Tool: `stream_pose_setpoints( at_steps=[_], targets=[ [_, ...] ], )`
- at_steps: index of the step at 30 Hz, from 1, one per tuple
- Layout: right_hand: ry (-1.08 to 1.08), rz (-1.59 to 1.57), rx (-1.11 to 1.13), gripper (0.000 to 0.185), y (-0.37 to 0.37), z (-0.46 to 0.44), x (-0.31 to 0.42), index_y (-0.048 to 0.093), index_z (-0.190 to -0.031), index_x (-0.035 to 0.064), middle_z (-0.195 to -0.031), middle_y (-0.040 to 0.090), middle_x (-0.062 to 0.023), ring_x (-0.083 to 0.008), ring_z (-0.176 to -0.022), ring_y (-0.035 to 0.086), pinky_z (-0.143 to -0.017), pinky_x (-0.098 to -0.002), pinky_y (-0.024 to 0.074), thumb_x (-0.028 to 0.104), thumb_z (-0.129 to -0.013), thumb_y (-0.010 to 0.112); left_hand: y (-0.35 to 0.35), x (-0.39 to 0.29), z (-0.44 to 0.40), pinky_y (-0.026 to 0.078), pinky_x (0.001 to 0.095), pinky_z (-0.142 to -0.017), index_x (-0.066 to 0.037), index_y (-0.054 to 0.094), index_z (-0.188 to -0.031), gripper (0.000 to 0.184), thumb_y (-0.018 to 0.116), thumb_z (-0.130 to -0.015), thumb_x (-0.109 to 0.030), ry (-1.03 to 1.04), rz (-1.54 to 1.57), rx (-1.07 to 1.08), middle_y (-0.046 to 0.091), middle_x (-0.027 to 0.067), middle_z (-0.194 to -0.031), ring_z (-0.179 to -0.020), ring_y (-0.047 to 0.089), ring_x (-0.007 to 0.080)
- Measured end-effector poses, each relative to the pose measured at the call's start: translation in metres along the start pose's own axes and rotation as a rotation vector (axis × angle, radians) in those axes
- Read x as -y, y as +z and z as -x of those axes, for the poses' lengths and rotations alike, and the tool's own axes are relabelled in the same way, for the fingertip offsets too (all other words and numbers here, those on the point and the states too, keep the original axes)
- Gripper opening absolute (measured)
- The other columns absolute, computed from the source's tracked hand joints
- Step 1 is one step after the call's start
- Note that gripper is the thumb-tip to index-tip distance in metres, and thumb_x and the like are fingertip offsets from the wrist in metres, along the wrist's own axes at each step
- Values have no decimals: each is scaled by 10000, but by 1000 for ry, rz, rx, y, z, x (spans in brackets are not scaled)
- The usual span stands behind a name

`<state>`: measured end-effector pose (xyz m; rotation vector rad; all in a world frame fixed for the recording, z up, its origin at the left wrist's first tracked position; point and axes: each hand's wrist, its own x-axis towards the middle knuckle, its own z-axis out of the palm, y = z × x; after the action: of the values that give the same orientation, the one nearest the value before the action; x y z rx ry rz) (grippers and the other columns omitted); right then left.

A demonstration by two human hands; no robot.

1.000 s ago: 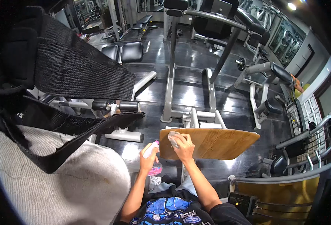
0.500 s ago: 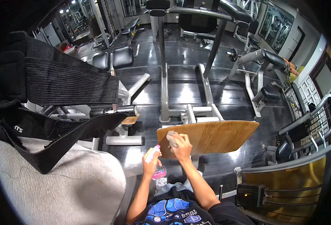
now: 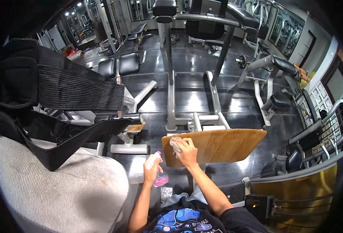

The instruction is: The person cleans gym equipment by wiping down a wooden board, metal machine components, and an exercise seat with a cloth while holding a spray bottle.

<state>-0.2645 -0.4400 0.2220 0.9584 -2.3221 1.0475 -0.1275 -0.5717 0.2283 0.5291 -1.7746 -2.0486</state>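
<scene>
At the wooden board (image 3: 229,145), one spray bottle (image 3: 161,181), one crumpled pale cloth (image 3: 174,144).
Left hand (image 3: 151,171): fingers curled round bottle neck, pink liquid inside, bottle slightly tilted, just left of board and reaching below it; right hand (image 3: 187,152): fingers bunched, gripping cloth over board's left end, exact fingertip contact can't tell; board extends right, grey metal frame (image 3: 171,108) behind.

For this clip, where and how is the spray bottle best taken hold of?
Probably at the top of the spray bottle, just under its white head, coming from the left, as the left hand does. The body widens below that hand, which should help against slipping, and the pink nozzle points away from the person.
</scene>
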Motion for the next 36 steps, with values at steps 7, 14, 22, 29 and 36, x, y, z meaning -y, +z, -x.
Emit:
stream_pose_setpoints(
  at_steps=[7,14,22,29,36],
  targets=[
    [-91,-10,20,352,24,-6,13,708,-984,217,-1004,661,76,-182,-917,593,-657,-312,559,107,-654,766,5,3,1,425,227,-431,-2,601,-1036,230,553,-975,-218,-17,-3,-13,637,79,-874,-487,575,116],
    [-34,23,147,425,-3,5,-10,709,-999,238,-994,663,85,-176,-936,598,-675,-320,561,85,-609,781,5,8,2,421,211,-415,-1,604,-1051,209,554,-973,-188,-38,-23,29,626,73,-876,-503,572,106],
    [-35,-20,45,431,11,8,-6,719,-972,235,-1018,672,73,-187,-931,598,-673,-327,556,83,-576,792,13,9,4,466,240,-467,16,586,-1051,212,534,-972,-174,35,9,-72,618,80,-876,-510,578,126],
    [9,28,46,459,-14,6,-22,698,-1018,249,-1041,658,100,-184,-951,593,-659,-331,564,80,-599,776,10,2,2,463,243,-488,16,582,-1063,238,540,-974,-200,74,-23,-74,608,75,-877,-504,568,126],
    [-136,38,100,445,-4,-5,-13,696,-1007,244,-1047,651,99,-175,-941,590,-638,-316,567,68,-605,767,26,4,-3,485,247,-471,19,590,-1077,262,557,-981,-222,37,-7,-35,595,76,-940,-568,583,129]
  ],
)
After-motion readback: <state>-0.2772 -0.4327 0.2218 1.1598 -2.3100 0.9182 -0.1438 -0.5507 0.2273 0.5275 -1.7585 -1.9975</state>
